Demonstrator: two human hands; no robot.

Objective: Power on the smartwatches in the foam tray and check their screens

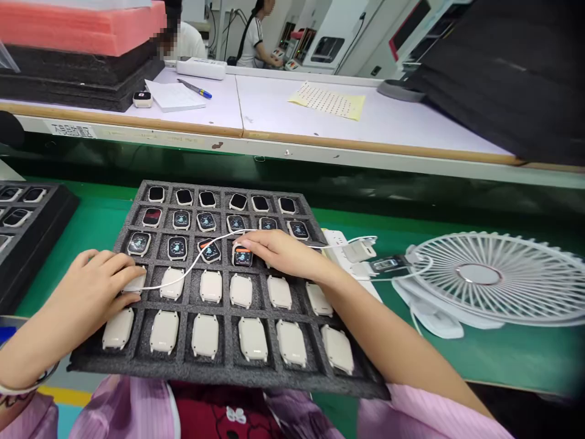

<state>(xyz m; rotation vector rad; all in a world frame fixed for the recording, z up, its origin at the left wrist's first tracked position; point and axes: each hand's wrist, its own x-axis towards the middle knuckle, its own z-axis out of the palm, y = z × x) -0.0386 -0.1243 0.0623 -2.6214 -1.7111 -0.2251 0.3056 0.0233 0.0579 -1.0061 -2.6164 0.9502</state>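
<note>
A dark foam tray (214, 381) holds rows of small smartwatch cases without straps. My left hand (98, 283) is at the tray's left side, thumb and forefinger closed around the end of a white cable (194, 263), over a watch case (137, 282) they partly cover. The cable arcs across the tray and passes by my right hand. My right hand (274, 247) reaches over the third row with fingers stretched out, a fingertip touching the top of a lit watch (242, 255). Beside it lies another lit watch (210, 250), tilted in its slot. Pale watch backs (205, 335) face up in the nearer rows.
On the right, a white fan (479, 274) lies near a power strip (338, 241) with plugged-in adapters (359, 250). Another foam tray (36, 244) stands left. The shelf (256, 116) ahead bears foam stacks (68, 79), paper (176, 96) and a pen (194, 88). People sit beyond.
</note>
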